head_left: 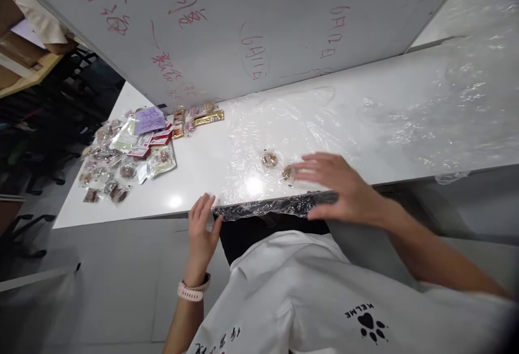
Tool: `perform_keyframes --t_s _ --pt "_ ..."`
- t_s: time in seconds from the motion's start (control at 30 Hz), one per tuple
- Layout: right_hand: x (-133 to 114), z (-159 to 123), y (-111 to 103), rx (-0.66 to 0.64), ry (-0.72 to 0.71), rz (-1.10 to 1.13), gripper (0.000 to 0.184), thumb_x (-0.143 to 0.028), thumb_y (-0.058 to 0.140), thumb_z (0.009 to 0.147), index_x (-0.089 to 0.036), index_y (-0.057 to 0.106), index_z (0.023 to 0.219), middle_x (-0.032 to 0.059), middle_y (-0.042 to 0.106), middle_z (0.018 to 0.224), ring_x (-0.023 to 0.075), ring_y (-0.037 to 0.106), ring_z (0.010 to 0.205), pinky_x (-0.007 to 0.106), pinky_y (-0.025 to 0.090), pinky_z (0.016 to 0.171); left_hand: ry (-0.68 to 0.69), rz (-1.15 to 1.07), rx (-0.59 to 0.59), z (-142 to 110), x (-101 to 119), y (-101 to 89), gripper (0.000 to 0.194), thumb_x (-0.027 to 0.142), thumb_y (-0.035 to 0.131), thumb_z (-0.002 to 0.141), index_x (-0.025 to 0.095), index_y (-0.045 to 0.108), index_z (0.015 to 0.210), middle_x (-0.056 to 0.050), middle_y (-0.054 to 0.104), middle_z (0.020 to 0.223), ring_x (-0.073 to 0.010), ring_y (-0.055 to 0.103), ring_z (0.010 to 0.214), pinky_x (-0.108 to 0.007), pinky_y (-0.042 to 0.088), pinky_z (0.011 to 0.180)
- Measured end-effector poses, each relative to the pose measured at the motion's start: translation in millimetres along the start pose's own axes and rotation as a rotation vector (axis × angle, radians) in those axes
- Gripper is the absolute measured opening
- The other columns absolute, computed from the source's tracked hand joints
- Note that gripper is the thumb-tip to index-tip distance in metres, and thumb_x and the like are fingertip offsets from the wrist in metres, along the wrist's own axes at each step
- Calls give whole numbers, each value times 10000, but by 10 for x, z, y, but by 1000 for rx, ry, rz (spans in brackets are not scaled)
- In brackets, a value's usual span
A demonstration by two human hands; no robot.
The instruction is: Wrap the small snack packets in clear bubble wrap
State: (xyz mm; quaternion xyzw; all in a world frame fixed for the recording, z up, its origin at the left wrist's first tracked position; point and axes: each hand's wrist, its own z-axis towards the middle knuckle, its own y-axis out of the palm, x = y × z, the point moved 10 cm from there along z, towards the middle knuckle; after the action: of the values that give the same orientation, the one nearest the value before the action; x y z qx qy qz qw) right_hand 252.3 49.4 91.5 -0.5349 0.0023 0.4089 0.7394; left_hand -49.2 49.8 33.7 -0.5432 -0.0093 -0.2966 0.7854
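Observation:
My left hand is at the front edge of the white table, fingers stretched out and thumb apart, holding nothing I can see. Its fingertips lie beside the edge of a clear plastic sheet that covers the table's middle and hangs over the front. Over the sheet's right part hovers my right hand, fingers spread. Its fingertips are close to a small round brown piece in a clear wrapper, partly hidden; whether they touch I cannot tell. A second wrapped round brown piece lies to its left on the sheet.
On the table's left end lies a heap of small wrapped packets, topped by a purple packet. A gold stick packet lies near the whiteboard, which stands along the back. More crumpled clear plastic covers the right side.

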Motion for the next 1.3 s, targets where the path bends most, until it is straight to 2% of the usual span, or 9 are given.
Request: perform_keyframes --t_s 0.17,0.33,0.47,0.63,0.73,0.83,1.03,1.2,1.3 --pt "15 -877 292 89 292 -283 496 -276 610 940 -346 542 1426 68 486 1535 333 450 1417 603 349 1161 -213 -112 168 186 -242 -204 81 286 643 901 272 722 914 -37 690 825 -233 645 783 -421 540 755" --pt "92 -1025 138 377 405 -335 315 -162 571 930 -314 695 1177 46 689 1287 306 593 1271 538 457 1059 -478 -761 282 625 -71 -94 117 336 668 909 242 609 946 22 681 673 -173 658 625 -296 509 565" --pt "77 -952 -27 491 389 -285 189 -162 590 923 -277 722 996 35 750 1132 271 663 1152 494 503 1005 -193 -1042 146 1294 621 260 133 327 627 949 240 537 996 -24 741 897 -172 733 804 -366 588 782" --pt "158 -977 -174 579 437 -258 112 -239 603 942 -272 710 938 37 761 1064 269 684 1099 512 503 1001 28 -765 -346 1740 1162 1041 209 406 423 1039 238 548 1037 -60 735 985 -136 652 609 -312 537 595" --pt "295 -1083 -249 638 516 -248 122 -296 591 955 -261 690 893 45 765 1011 274 699 1052 531 502 989 269 -571 -617 1646 1333 1265 352 506 456 1011 236 568 1207 -103 703 1203 -226 696 1048 -403 559 879" --pt "470 -1216 -311 684 607 -238 150 -327 612 943 -239 667 835 55 764 955 276 712 977 528 518 951 491 -401 -744 1415 1376 1283 653 623 625 884 278 486 1420 -101 496 1528 -297 401 1459 -535 283 1210" --pt "158 -1239 -519 831 593 -554 297 -227 625 909 -289 660 1198 117 691 1221 356 643 1149 601 483 981 467 -165 -602 1066 1320 1208 748 577 609 916 263 359 1547 -132 373 1612 -320 297 1511 -564 173 1234" --pt "-494 -460 240 201 60 -259 553 -253 604 939 -372 475 1463 31 661 1334 256 596 1272 474 491 1070 418 -41 -485 719 1392 1177 726 460 589 953 202 309 1571 -170 369 1607 -352 292 1508 -603 196 1215" --pt "-470 -311 616 -78 29 -250 565 -304 552 980 -335 416 1527 46 478 1547 257 455 1424 506 393 1165 406 -43 -434 591 1327 1102 593 202 503 977 217 340 1547 -137 430 1576 -318 340 1489 -587 250 1208"
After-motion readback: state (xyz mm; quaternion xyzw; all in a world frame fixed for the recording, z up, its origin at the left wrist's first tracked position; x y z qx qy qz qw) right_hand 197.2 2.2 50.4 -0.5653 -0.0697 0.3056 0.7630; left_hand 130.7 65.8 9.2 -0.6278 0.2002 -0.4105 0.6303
